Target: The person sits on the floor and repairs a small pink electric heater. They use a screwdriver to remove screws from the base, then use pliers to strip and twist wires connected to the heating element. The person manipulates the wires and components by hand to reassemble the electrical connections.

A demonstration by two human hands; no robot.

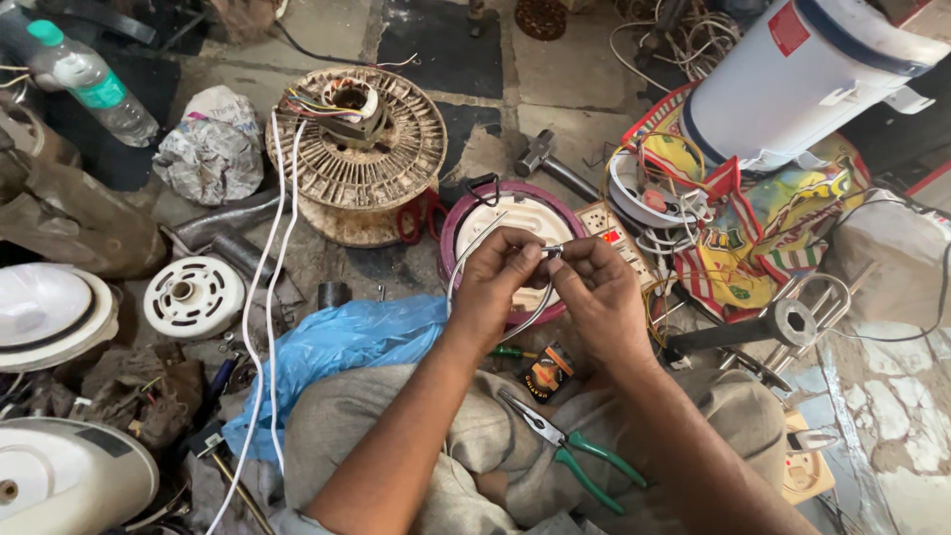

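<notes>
My left hand point(498, 280) and my right hand point(597, 290) meet above my lap, fingertips pinched together on a thin grey wire point(474, 248). The wire loops away to the left and back under my hands. Behind them lies a round maroon-rimmed appliance part point(455, 220) with a pale top. Green-handled pliers point(570, 449) rest on my right thigh, jaws pointing up-left. A small dark packet point(548, 373) lies between my forearms.
A round ribbed motor winding point(357, 149) sits on the floor ahead. A white extension board point(619, 238), a blue plastic bag point(332, 347), white cables point(265, 297), a hammer point(543, 157), a white jar-shaped appliance point(792, 79) and a plastic bottle point(89, 79) crowd the floor.
</notes>
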